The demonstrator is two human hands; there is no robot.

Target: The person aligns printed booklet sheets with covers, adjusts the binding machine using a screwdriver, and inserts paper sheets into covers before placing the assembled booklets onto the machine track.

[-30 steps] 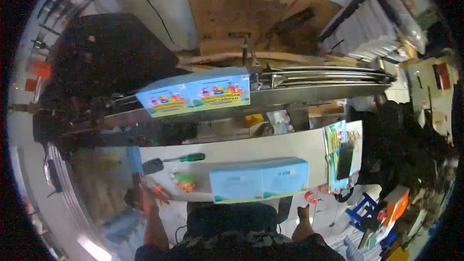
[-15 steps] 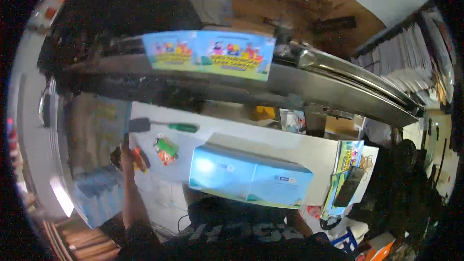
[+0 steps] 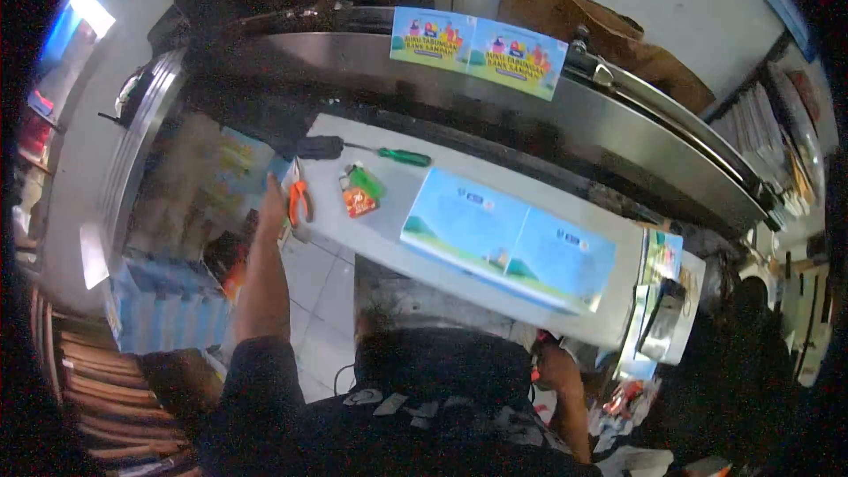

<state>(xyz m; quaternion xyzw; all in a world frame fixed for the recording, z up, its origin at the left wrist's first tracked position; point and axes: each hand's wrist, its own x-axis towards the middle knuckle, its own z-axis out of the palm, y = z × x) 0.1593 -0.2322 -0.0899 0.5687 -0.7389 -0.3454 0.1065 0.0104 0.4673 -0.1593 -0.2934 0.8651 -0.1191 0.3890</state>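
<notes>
My left hand (image 3: 276, 201) reaches out at the table's left end, closed at the corner of a colourful printed sheet (image 3: 237, 157); its fingertips are blurred. Right beside that hand, pliers with orange handles (image 3: 301, 201) lie on the table edge. My right hand (image 3: 556, 366) is low, close to my body by the table's near edge. Its fingers curl around something with red parts that I cannot make out. A light blue two-panel printed sheet (image 3: 508, 234) lies flat on the white table (image 3: 353, 243) between the hands.
On the table lie a green-handled screwdriver (image 3: 405, 157), a dark flat block (image 3: 321, 147) and a small red and green packet (image 3: 359, 192). A dark phone-like object (image 3: 664, 316) rests on papers at the right. Behind runs a long metal bar (image 3: 618, 102) bearing another printed sheet (image 3: 477, 55). Blue-white stacks (image 3: 168, 307) stand left.
The view has turned, so the table appears higher and farther right. My right hand shows more fully. The blue sheet on the table, bulged before, now looks flatter.
</notes>
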